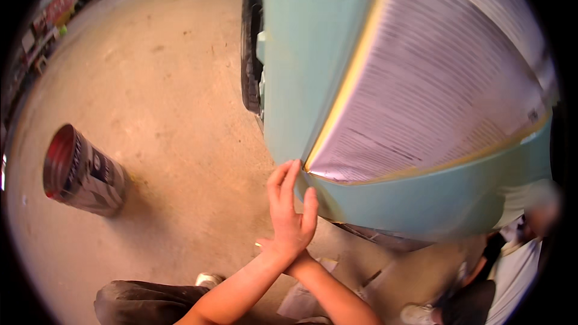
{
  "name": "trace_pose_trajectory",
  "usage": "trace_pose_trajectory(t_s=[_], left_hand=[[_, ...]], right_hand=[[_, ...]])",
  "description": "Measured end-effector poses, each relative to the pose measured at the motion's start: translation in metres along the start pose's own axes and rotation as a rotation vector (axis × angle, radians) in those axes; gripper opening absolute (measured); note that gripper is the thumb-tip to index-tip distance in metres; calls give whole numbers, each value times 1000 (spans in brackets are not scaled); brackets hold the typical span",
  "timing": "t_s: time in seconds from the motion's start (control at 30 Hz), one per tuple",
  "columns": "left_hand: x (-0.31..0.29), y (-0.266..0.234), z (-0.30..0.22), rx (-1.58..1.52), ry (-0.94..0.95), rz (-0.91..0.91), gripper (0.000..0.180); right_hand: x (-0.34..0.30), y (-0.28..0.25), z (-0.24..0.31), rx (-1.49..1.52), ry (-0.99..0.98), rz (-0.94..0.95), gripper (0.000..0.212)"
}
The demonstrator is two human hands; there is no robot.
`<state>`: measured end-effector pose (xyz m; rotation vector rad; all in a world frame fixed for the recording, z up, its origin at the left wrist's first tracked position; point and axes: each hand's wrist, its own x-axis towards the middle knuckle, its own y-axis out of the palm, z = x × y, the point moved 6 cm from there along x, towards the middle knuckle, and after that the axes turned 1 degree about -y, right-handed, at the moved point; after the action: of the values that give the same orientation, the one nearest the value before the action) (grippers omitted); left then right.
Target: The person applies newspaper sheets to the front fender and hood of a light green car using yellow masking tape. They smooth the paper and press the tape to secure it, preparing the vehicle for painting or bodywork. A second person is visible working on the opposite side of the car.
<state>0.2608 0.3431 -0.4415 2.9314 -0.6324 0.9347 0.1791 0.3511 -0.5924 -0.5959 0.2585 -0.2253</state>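
My left hand reaches up from the lower left with its fingers stretched out. Its fingertips are at the corner of a pale blue-green car body panel, beside the tip of the masking paper. Yellow masking tape runs along the paper's edges. From the lower right, my right forearm crosses beneath my left wrist, which covers most of my right hand. A small pale yellow bit sticks out there; I cannot make out what it is.
A dented metal can stands on the concrete floor at the left. The car's black tyre is beyond the panel corner. Another person is close by at the lower right. Paper lies on the floor below my arms.
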Motion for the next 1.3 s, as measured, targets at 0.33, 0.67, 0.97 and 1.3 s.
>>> trace_pose_trajectory(t_s=[0.33,0.67,0.97,1.3], left_hand=[[-29,18,-22,-235,-360,-230,38],[25,18,-40,-371,-448,36,35],[14,10,-8,-487,-652,135,31],[16,9,-6,-353,-489,83,33]], right_hand=[[-143,-108,109,-335,369,326,31],[-141,-125,142,-308,332,125,29],[-135,-141,163,-295,253,120,31],[-142,-142,158,-292,296,171,31]])
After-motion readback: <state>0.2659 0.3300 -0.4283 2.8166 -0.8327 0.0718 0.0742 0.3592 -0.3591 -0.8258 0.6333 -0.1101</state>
